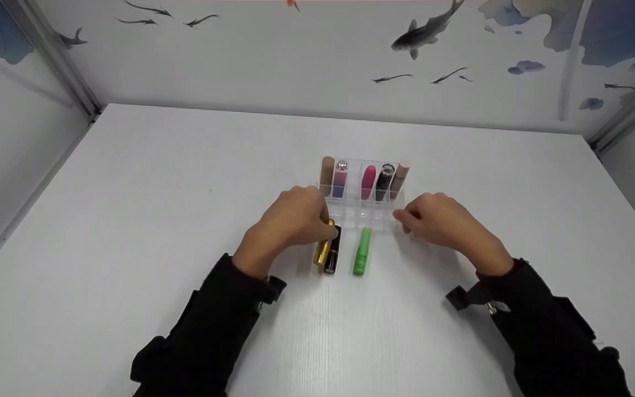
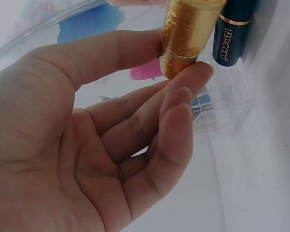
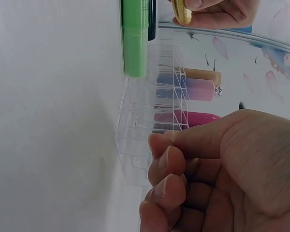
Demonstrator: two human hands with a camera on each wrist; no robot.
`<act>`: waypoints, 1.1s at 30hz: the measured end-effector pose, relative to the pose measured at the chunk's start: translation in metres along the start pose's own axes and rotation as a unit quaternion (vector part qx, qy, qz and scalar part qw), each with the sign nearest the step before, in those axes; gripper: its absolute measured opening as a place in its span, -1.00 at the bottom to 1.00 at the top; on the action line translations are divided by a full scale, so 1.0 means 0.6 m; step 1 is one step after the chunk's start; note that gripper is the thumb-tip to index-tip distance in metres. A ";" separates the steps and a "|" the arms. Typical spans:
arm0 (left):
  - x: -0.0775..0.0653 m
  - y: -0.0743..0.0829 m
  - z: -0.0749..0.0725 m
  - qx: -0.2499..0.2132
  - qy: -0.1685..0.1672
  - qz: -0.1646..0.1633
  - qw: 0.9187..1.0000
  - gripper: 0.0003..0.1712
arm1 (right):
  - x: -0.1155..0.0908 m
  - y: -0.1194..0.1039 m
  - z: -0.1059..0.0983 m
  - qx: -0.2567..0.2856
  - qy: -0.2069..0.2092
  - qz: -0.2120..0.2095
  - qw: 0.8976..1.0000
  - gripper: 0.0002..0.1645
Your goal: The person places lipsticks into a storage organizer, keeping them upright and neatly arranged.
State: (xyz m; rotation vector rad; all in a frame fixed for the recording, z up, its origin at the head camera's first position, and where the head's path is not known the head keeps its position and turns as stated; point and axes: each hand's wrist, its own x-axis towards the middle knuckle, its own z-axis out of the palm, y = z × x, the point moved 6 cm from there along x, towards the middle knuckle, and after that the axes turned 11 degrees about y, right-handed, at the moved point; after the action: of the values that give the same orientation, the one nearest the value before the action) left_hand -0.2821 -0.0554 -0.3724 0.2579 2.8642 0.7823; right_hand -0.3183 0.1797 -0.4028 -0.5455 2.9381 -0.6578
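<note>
My left hand pinches a shiny gold lipstick tube between thumb and fingers, at the front left of a clear acrylic organizer. Beside it is a dark tube with a gold band and printed lettering. A green tube lies in front of the organizer. My right hand is at the organizer's right edge with fingers bent and thumb near the index fingertip. Whether those fingertips grip the clear edge or only hover by it is unclear. In the right wrist view, the gold tube shows at the top.
Several tubes stand in the organizer's back row: a brown one, a pink-and-blue one, a magenta one, a black one and a pinkish-brown one. White panels printed with fish border the white table.
</note>
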 end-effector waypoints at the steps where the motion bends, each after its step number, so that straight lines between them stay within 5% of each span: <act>1: -0.001 0.001 -0.002 -0.009 0.002 0.000 1.000 -0.80 | 0.000 0.000 0.000 0.001 0.000 0.001 1.000 -0.50; 16: -0.004 0.017 -0.016 -0.092 0.035 0.028 0.995 -0.72 | 0.001 0.002 0.001 -0.001 -0.007 0.019 1.000 -0.49; 19: -0.006 0.023 -0.017 -0.156 0.020 0.050 0.986 -0.72 | 0.001 0.003 0.002 0.000 -0.008 0.016 1.000 -0.50; 26: -0.008 0.033 -0.018 -0.288 -0.024 0.104 0.952 -0.73 | 0.001 0.004 0.002 -0.001 -0.014 0.012 1.000 -0.51; 33: -0.006 0.034 -0.015 -0.299 -0.020 0.114 0.947 -0.71 | 0.003 0.004 0.004 -0.002 -0.021 0.020 1.000 -0.52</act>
State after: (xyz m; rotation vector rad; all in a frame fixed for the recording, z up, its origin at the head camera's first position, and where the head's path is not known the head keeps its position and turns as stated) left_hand -0.2780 -0.0432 -0.3540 0.5124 2.4300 1.6090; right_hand -0.3204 0.1805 -0.4059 -0.4930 2.9042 -0.6270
